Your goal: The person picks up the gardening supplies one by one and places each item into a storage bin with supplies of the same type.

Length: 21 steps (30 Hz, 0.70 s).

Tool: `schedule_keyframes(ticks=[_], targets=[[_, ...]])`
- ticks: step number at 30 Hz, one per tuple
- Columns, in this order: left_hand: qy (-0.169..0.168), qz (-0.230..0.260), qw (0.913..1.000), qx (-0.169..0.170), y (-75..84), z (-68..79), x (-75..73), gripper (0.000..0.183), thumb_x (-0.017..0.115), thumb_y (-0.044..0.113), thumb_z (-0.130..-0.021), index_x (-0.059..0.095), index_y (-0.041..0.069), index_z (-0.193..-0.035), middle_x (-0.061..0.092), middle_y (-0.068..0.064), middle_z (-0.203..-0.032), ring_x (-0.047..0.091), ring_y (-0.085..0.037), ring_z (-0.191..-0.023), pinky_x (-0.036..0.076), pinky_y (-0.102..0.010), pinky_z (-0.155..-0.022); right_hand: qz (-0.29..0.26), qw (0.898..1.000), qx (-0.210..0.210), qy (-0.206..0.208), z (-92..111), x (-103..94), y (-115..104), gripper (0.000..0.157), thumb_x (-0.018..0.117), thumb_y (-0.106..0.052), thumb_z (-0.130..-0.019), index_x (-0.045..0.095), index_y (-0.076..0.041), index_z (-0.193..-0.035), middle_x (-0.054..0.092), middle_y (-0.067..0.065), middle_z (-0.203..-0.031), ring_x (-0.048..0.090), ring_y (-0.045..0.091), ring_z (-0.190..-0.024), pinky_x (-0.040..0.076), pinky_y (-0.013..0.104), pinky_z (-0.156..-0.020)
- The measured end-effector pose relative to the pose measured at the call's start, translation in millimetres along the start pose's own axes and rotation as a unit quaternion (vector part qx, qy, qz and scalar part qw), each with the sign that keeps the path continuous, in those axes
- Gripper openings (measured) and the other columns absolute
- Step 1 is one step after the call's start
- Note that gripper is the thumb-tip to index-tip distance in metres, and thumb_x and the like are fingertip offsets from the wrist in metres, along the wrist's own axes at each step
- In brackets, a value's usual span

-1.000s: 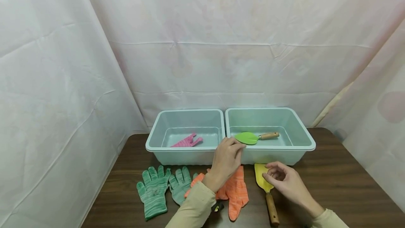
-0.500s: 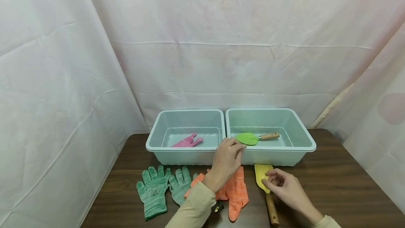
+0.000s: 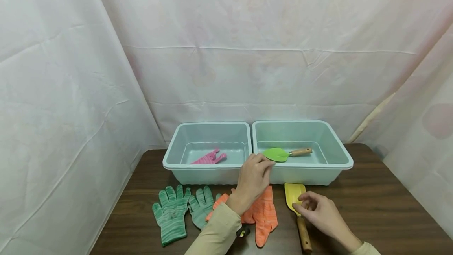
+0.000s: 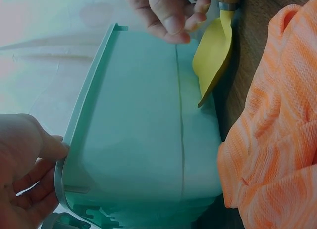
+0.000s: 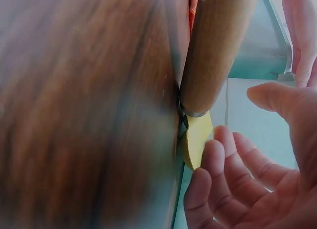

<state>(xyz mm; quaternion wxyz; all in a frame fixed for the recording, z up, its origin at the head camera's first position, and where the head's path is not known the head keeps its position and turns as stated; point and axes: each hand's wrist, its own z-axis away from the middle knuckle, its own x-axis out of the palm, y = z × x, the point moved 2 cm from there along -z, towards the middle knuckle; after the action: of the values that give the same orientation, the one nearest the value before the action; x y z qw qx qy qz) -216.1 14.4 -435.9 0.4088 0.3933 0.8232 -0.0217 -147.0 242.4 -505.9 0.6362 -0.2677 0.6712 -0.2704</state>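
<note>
Nearest, on a dark wood-grain table [image 3: 371, 204], lay a yellow trowel [image 3: 301, 223], wooden handle toward the person, blade pointing at the right tub [image 3: 301, 175]. It looked stiff, fairly light and hard to break; the smooth wood might have rolled in a loose grip. The surest hold seemed to be round the handle near the metal collar, thumb and fingers on opposite sides, clear of the thin blade edge.

Left of it lay an orange glove [image 3: 263, 212], soft and crumpled, partly under the left forearm, then green gloves [image 3: 173, 216], lying flat.

The right hand [image 3: 321, 211] hovered by the blade, fingers loosely bent, thumb apart, holding nothing; contact could not be told. The left hand [image 3: 253, 176] pinched the right tub's rim at its near left corner.

Inside that tub was a green trowel [image 3: 279, 155]; inside the left tub [image 3: 209, 175], a pink striped glove [image 3: 208, 158]. A pale curtain [image 3: 226, 74] hung behind.
</note>
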Motion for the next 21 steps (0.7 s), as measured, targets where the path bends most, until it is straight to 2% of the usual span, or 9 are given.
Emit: schedule_keyframes(ticks=[14,21], targets=[[-0.001,0.0,1.0,0.002,0.3,-0.3,-0.8,0.019,0.069,0.009,-0.103,0.086,0.018,-0.107,0.072,0.004,-0.096,0.066,-0.014,-0.089,0.055,-0.023,-0.075,0.062,0.997,0.026,-0.037,1.3,-0.2,4.5,0.037,0.089,-0.048,-0.084,0.076,-0.014,-0.091,0.069,-0.009,-0.075,0.061,0.005,-0.068,0.049,0.026,-0.064],[0.0,-0.003,1.0,0.003,0.1,-0.3,-0.6,0.02,0.069,0.008,-0.103,0.086,0.018,-0.107,0.073,0.004,-0.096,0.066,-0.014,-0.089,0.055,-0.023,-0.075,0.087,0.994,0.036,-0.061,2.0,0.6,5.9,0.039,0.087,-0.052,-0.084,0.07,-0.019,-0.076,0.062,-0.007,-0.066,0.054,0.01,-0.06,0.042,0.026,-0.056]])
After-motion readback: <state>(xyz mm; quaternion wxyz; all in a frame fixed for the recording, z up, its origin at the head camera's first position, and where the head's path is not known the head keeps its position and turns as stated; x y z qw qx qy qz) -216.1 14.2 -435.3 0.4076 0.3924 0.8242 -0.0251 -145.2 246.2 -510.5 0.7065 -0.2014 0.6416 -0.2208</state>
